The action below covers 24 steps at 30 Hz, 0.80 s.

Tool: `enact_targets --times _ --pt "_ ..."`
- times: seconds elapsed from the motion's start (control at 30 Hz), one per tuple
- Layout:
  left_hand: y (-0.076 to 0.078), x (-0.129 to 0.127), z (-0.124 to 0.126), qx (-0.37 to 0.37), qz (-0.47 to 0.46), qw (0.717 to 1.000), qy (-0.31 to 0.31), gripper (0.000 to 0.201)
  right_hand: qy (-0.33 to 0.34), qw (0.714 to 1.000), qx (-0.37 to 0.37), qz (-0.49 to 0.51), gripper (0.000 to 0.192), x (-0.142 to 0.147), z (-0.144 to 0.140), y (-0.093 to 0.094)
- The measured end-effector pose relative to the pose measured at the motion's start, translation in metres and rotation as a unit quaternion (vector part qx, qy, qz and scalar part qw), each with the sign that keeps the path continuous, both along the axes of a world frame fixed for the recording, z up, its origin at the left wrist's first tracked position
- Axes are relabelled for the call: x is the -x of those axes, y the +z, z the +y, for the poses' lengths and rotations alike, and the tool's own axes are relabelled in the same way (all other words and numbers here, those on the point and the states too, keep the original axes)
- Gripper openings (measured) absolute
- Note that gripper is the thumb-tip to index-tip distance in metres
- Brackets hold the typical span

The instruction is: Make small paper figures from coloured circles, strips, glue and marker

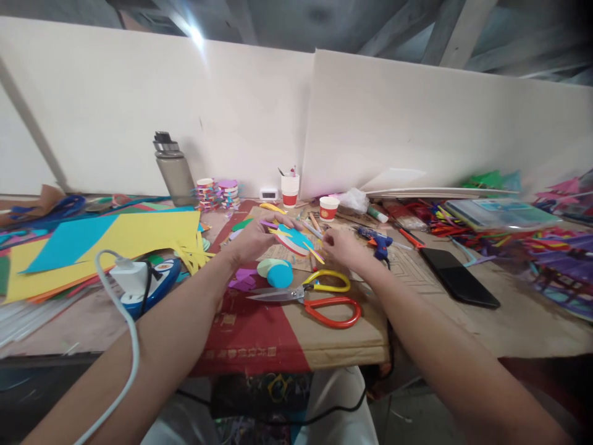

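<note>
Blue paper with yellow, red and white parts makes up the small cutout (291, 237) between my left hand (252, 240) and right hand (341, 248), over the red-and-brown cardboard (259, 334), as I view it remotely. My left fingers grasp its left side; my right fingers curl near its right side, and I cannot tell whether they grip the slim pale stick (313, 231) at their tips. Below the cutout, a blue disc (280, 276) overlaps a pale green one; nearer me, scissors (301, 295) with one yellow and one red handle point left. To the right lie a blue glue gun (382, 246) and a black phone (458, 278).
</note>
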<state>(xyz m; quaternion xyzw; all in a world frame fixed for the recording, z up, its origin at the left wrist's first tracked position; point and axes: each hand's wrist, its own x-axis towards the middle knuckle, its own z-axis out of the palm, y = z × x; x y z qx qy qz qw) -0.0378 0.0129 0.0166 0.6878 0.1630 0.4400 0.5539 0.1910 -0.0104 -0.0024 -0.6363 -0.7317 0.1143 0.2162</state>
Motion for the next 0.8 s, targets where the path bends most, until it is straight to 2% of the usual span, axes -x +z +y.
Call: enact_targets --times 0.07,0.13,0.2,0.43,0.67,0.8 --pt "0.000 -0.001 -0.002 -0.002 0.000 1.000 0.002 0.029 -0.009 0.985 0.035 0.170 0.010 -0.001 0.000 0.000" --pt "0.000 -0.003 -0.003 0.015 -0.002 1.000 -0.006 0.030 -0.007 0.942 0.083 0.325 0.010 0.000 -0.001 0.000" --pt "0.000 -0.003 -0.004 0.039 -0.005 0.999 -0.028 0.031 -0.001 0.906 0.101 0.410 0.009 0.002 -0.003 0.002" --pt "0.003 -0.002 -0.005 0.045 0.001 0.996 -0.078 0.026 0.027 0.880 0.068 0.469 0.008 0.008 -0.016 0.011" --pt "0.000 0.000 -0.005 0.055 -0.008 0.995 -0.081 0.022 0.150 0.807 0.064 0.568 0.028 0.008 -0.033 0.022" --pt "-0.002 0.001 -0.003 0.056 -0.018 0.995 -0.075 0.022 0.204 0.786 0.070 0.579 0.035 0.006 -0.040 0.025"
